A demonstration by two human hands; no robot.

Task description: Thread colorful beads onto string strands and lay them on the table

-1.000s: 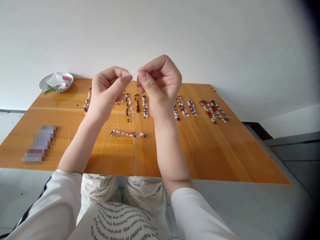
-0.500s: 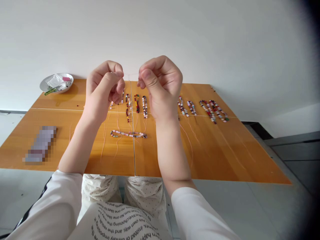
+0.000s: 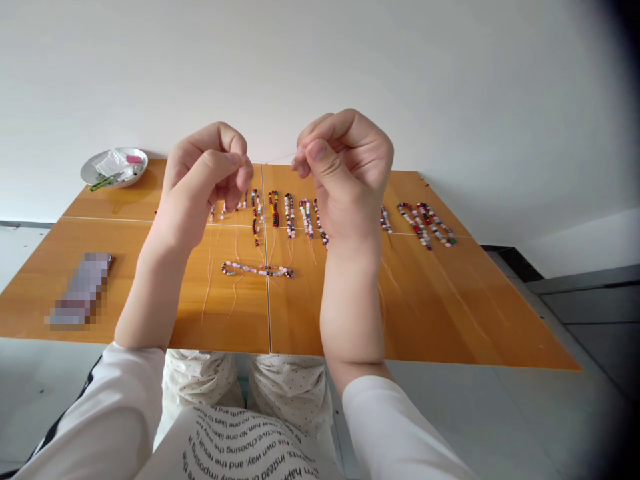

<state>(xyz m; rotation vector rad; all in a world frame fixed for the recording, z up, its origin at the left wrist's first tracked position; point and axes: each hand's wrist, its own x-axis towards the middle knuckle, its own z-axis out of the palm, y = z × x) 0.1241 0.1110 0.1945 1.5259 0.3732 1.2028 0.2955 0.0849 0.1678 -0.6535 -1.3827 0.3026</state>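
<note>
A thin, pale thread [image 3: 278, 159] stretches between my two raised hands above the far half of the table. My left hand [image 3: 207, 167] pinches one end between thumb and forefinger, the other fingers curled. The thread's other end is in the pinch of my right hand [image 3: 345, 163], which is held a little way off. Below, a beaded strand [image 3: 257, 269] lies crosswise on the table, apart from both hands. Behind it runs a row of colourful bead strands, such as a red and yellow one [image 3: 273, 209]; my hands and right forearm hide some of them.
The orange-brown wooden table [image 3: 440, 313] has light seams. A white plate [image 3: 131, 181] with a plastic bag and a green-handled tool stands at the back left. A blurred-out flat object [image 3: 83, 290] lies at the left. Loose thread tails trail from several strands.
My right hand has moved to the right, widening the gap between the hands. My left hand has shifted slightly left. More thread now shows between them.
</note>
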